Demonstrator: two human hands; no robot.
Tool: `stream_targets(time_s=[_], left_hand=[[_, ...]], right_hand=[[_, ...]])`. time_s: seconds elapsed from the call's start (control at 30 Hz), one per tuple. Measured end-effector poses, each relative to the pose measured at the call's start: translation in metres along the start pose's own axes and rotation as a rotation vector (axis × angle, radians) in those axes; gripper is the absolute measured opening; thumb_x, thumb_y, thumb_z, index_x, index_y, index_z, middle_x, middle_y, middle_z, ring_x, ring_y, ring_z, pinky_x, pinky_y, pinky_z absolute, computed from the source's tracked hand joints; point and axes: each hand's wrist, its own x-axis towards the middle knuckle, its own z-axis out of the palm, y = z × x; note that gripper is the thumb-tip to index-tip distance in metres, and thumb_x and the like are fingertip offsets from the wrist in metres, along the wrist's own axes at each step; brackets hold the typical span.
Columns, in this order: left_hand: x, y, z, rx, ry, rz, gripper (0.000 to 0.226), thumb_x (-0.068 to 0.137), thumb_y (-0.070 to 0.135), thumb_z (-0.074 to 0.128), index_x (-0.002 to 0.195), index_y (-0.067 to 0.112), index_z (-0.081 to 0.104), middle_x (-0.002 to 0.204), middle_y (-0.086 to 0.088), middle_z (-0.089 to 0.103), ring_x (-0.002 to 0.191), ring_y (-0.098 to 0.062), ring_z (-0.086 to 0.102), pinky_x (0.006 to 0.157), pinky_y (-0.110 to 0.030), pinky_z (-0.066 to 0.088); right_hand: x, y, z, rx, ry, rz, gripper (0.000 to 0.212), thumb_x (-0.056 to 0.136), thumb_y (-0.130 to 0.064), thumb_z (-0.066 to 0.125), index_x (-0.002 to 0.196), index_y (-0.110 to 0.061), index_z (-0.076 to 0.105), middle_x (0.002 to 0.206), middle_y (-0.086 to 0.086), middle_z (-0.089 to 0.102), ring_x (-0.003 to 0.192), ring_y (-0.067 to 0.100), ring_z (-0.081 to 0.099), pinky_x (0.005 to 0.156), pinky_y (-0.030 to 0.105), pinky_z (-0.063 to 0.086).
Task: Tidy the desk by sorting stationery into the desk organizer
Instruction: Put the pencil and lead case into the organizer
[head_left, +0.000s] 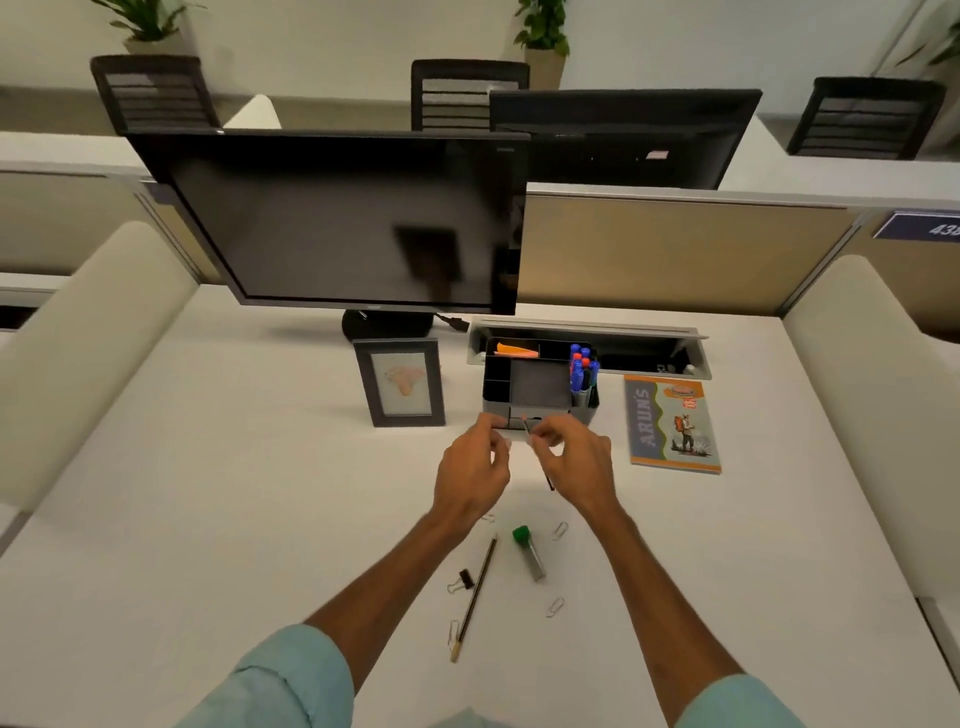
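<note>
The black desk organizer (540, 387) stands behind my hands, with blue and red markers (581, 370) in its right cup and orange sticky notes (514, 349) at the back. My right hand (576, 457) is shut on a dark pencil (549, 483), held just in front of the organizer's small front drawer (511, 421). My left hand (470, 470) has its fingertips curled at that drawer's left corner; whether it grips anything is unclear. On the desk nearer me lie a striped pencil (475, 597), a green-capped lead tube (530, 553), a black binder clip (462, 581) and loose paper clips (555, 607).
A picture frame (402, 384) stands left of the organizer, and a notebook (672, 423) lies to its right. A dark monitor (337, 218) and an open cable tray (587, 332) sit behind. Padded partitions (78, 338) border the desk on both sides.
</note>
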Motion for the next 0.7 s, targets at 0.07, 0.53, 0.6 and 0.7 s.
stream_targets(time_s=[0.07, 0.53, 0.6, 0.7], left_hand=[[0.002, -0.017, -0.009, 0.058, -0.020, 0.015, 0.023, 0.104, 0.026, 0.054, 0.126, 0.026, 0.060, 0.116, 0.009, 0.069, 0.102, -0.010, 0.065, 0.088, -0.027, 0.055], [-0.003, -0.098, -0.029, 0.292, -0.210, -0.022, 0.024, 0.100, 0.022, 0.059, 0.122, 0.028, 0.063, 0.128, 0.005, 0.065, 0.119, -0.017, 0.058, 0.091, -0.034, 0.055], [-0.002, -0.106, -0.032, 0.295, -0.212, -0.035, 0.023, 0.100, 0.022, 0.059, 0.122, 0.027, 0.064, 0.129, 0.005, 0.065, 0.120, -0.017, 0.058, 0.092, -0.034, 0.055], [-0.002, -0.116, -0.034, 0.290, -0.209, -0.053, 0.023, 0.100, 0.021, 0.059, 0.121, 0.027, 0.065, 0.129, 0.005, 0.065, 0.120, -0.017, 0.058, 0.093, -0.034, 0.056]], right_hand=[[0.019, -0.013, 0.002, 0.055, 0.061, 0.019, 0.011, 0.095, -0.042, 0.070, 0.098, -0.031, 0.068, 0.091, -0.014, 0.070, 0.087, 0.006, 0.066, 0.093, 0.048, 0.054], [0.150, -0.079, 0.026, -0.126, 0.209, 0.002, 0.022, 0.100, -0.042, 0.064, 0.111, -0.024, 0.071, 0.104, -0.002, 0.074, 0.096, 0.017, 0.066, 0.104, 0.044, 0.039], [0.154, -0.077, 0.038, -0.197, 0.144, 0.014, 0.019, 0.101, -0.039, 0.064, 0.110, -0.024, 0.071, 0.101, 0.000, 0.074, 0.092, 0.018, 0.064, 0.103, 0.044, 0.039], [0.155, -0.073, 0.055, -0.262, 0.100, 0.002, 0.014, 0.100, -0.035, 0.065, 0.109, -0.025, 0.072, 0.100, -0.001, 0.075, 0.093, 0.019, 0.063, 0.098, 0.044, 0.038]])
